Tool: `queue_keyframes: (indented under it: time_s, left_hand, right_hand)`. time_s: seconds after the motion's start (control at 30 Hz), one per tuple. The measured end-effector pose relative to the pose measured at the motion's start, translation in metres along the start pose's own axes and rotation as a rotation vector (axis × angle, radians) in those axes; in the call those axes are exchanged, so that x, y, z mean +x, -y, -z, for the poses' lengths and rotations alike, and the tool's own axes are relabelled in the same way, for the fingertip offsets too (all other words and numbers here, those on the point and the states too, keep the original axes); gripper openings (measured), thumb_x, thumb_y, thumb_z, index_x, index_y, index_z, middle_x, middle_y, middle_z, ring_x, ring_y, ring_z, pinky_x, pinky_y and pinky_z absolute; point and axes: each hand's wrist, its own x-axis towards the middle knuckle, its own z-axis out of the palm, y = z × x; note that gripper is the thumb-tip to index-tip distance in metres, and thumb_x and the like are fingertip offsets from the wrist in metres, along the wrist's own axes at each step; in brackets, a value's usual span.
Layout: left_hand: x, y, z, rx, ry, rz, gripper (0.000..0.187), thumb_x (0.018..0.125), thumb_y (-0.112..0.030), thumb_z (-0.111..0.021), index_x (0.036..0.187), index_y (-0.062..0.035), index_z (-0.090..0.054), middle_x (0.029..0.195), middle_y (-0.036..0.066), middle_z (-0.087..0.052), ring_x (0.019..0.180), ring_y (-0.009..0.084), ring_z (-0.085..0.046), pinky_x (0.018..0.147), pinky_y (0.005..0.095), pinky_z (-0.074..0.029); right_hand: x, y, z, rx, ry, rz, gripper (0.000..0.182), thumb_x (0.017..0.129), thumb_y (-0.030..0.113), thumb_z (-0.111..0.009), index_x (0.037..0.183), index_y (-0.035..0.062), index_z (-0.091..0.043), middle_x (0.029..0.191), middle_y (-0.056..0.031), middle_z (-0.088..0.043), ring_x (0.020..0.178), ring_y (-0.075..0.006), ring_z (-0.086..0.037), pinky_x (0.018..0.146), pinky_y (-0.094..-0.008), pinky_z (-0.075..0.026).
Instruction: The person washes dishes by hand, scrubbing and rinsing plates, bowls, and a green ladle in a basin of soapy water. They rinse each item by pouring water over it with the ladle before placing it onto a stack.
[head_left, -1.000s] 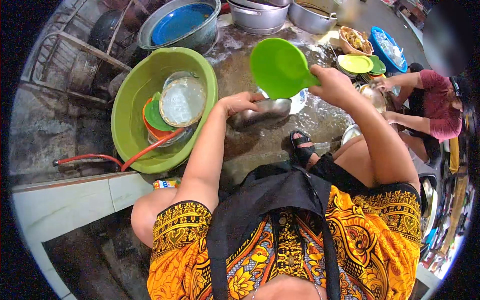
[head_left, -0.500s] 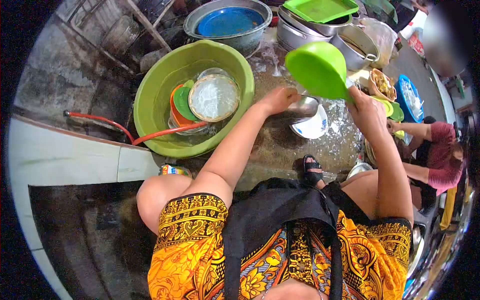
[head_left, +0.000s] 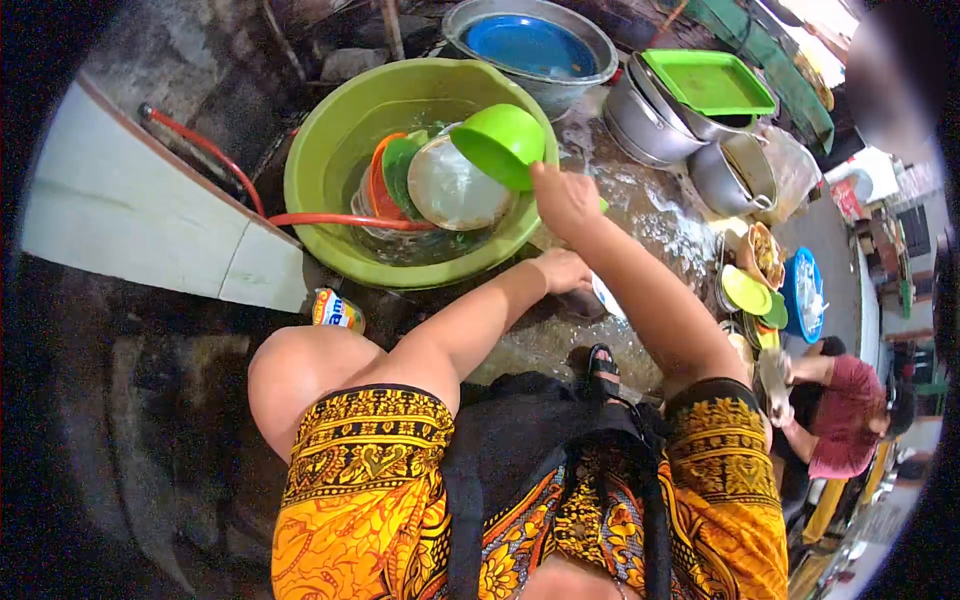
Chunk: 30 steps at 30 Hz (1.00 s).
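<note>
My right hand (head_left: 568,203) grips the handle of a bright green dipper (head_left: 500,145), tilted over the right rim of the large olive-green tub (head_left: 330,180). In the tub's water sit a round pale lid or plate (head_left: 462,190), a green piece (head_left: 398,172) and an orange one (head_left: 378,180). My left hand (head_left: 562,272) is low beside the tub, closed on the edge of a metal bowl (head_left: 583,303), which is partly hidden by my right forearm. A bit of a white plate (head_left: 606,296) shows beside the bowl.
A red hose (head_left: 350,220) runs over the tub's left rim. Behind stand a metal basin (head_left: 600,50), pots (head_left: 650,125) and a green tray (head_left: 715,82). At right are yellow-green plates (head_left: 745,290), a blue basin (head_left: 805,295) and a person in maroon (head_left: 845,415). A can (head_left: 338,310) stands near my knee.
My right hand has moved left with the dipper, from over the floor to the tub. My left hand and the metal bowl are lower in view, and the view has shifted.
</note>
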Motion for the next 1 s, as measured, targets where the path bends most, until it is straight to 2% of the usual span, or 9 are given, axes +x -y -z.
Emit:
queue_keyframes:
  time_s: [0.2,0.3,0.37,0.4,0.47,0.5,0.57,0.83,1.0]
  left_hand:
    - [-0.064,0.004,-0.006,0.043,0.034,-0.078,0.026,0.085,-0.037,-0.051,0.087,-0.0158,-0.066,0.087,0.009,-0.064,0.086,0.0277,-0.061,0.075,0.0427,-0.047]
    - [-0.105,-0.001,-0.007,-0.005,0.192,-0.07,0.022,0.083,-0.032,-0.054,0.088,-0.013,-0.063,0.089,0.009,-0.061,0.085,0.0276,-0.06,0.074,0.0411,-0.049]
    - [-0.131,-0.005,-0.005,-0.022,0.219,-0.081,0.018,0.08,-0.029,-0.058,0.085,-0.0123,-0.062,0.09,0.007,-0.061,0.083,0.0274,-0.06,0.075,0.0405,-0.049]
    - [-0.142,0.0,-0.016,0.031,0.288,-0.071,0.019,0.078,-0.029,-0.06,0.083,-0.0113,-0.062,0.087,0.008,-0.061,0.081,0.0267,-0.06,0.071,0.041,-0.05]
    - [-0.153,0.002,-0.022,0.075,0.358,-0.072,0.02,0.076,-0.029,-0.061,0.081,-0.0104,-0.062,0.084,0.009,-0.061,0.078,0.026,-0.061,0.068,0.0414,-0.05]
    - [-0.155,0.003,-0.021,0.105,0.406,-0.073,0.02,0.074,-0.029,-0.062,0.08,-0.0101,-0.062,0.082,0.009,-0.061,0.078,0.0257,-0.061,0.067,0.0407,-0.05]
    - [-0.151,0.002,-0.019,0.157,0.495,-0.047,0.019,0.073,-0.029,-0.063,0.078,-0.0102,-0.063,0.078,0.009,-0.061,0.078,0.0257,-0.062,0.067,0.0388,-0.05]
    - [-0.132,-0.008,-0.022,0.133,0.532,0.066,0.022,0.083,-0.026,-0.051,0.082,-0.01,-0.066,0.081,0.013,-0.066,0.079,0.0293,-0.064,0.07,0.0429,-0.051]
    - [-0.115,-0.022,0.005,0.011,0.548,0.143,0.024,0.088,-0.029,-0.045,0.093,-0.0103,-0.059,0.086,0.015,-0.064,0.084,0.0314,-0.063,0.072,0.0455,-0.048]
  right_hand:
    - [0.048,0.035,-0.057,-0.057,0.021,-0.033,0.015,0.079,0.012,-0.052,0.087,0.0047,-0.063,0.087,-0.0101,-0.067,0.076,-0.0238,-0.067,0.062,-0.0358,-0.052]
    - [0.045,0.042,-0.054,-0.012,0.285,-0.028,0.018,0.078,0.015,-0.054,0.084,0.0045,-0.067,0.09,-0.0114,-0.067,0.079,-0.0233,-0.067,0.066,-0.0363,-0.052]
    - [0.055,0.031,-0.053,0.269,0.416,-0.216,0.021,0.076,0.018,-0.054,0.081,0.0043,-0.068,0.088,-0.0106,-0.068,0.076,-0.023,-0.067,0.066,-0.0355,-0.053]
    - [0.066,0.011,-0.067,0.466,0.642,-0.203,0.027,0.076,0.024,-0.055,0.081,0.001,-0.067,0.085,-0.0111,-0.068,0.066,-0.0232,-0.067,0.061,-0.0371,-0.052]
    - [0.052,-0.012,-0.093,0.901,0.457,-0.306,0.026,0.077,0.024,-0.059,0.083,-0.0015,-0.065,0.078,-0.0126,-0.066,0.053,-0.0222,-0.062,0.05,-0.035,-0.049]
    - [0.038,-0.015,-0.078,0.899,0.46,-0.318,0.026,0.077,0.024,-0.059,0.083,-0.0015,-0.065,0.078,-0.0126,-0.066,0.053,-0.0222,-0.062,0.05,-0.035,-0.049]
    - [0.001,-0.007,-0.011,1.355,0.375,-0.461,0.018,0.082,0.016,-0.06,0.078,-0.0016,-0.057,0.06,-0.0053,-0.054,0.044,-0.0131,-0.048,0.04,-0.0266,-0.038]
    - [-0.094,-0.054,0.096,1.121,0.358,-0.385,0.022,0.078,0.018,-0.064,0.084,-0.0005,-0.056,0.061,-0.0037,-0.053,0.045,-0.0094,-0.048,0.041,-0.0234,-0.035]
    - [-0.151,-0.078,0.095,1.017,0.431,-0.472,0.019,0.077,0.013,-0.064,0.085,-0.0019,-0.055,0.061,-0.0034,-0.052,0.045,-0.01,-0.048,0.041,-0.0246,-0.037]
